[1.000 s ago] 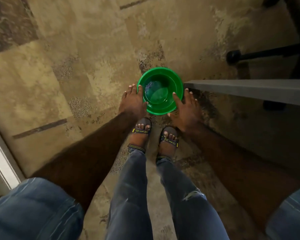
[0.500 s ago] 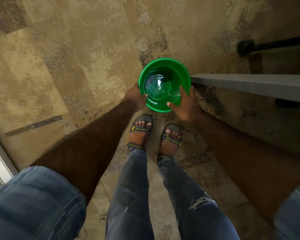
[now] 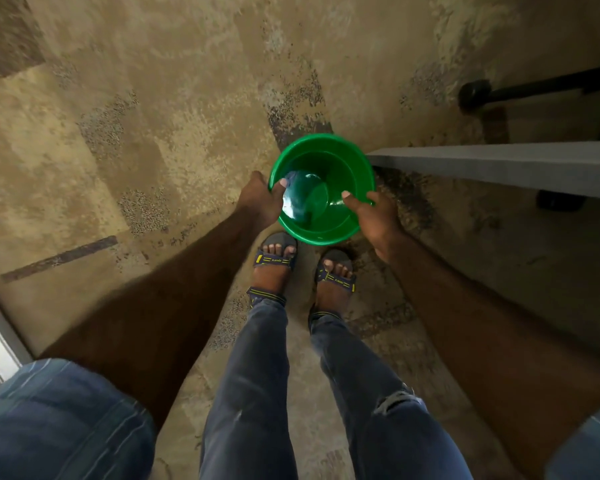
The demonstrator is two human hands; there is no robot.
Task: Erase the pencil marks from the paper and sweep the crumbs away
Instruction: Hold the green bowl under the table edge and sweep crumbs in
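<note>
Gripping green basin (image 3: 329, 233) rim between left hand (image 3: 260, 199), right hand (image 3: 374, 216), seemingly lifted.

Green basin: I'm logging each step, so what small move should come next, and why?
Probably lift it level and carry it clear of the grey ledge. Both the left hand and right hand grip the green basin by its rim, and it seems to hold water.

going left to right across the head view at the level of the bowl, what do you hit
patterned tan floor → left hand gripping the rim → round green plastic bowl → right hand gripping the opposite rim → grey table edge
</note>
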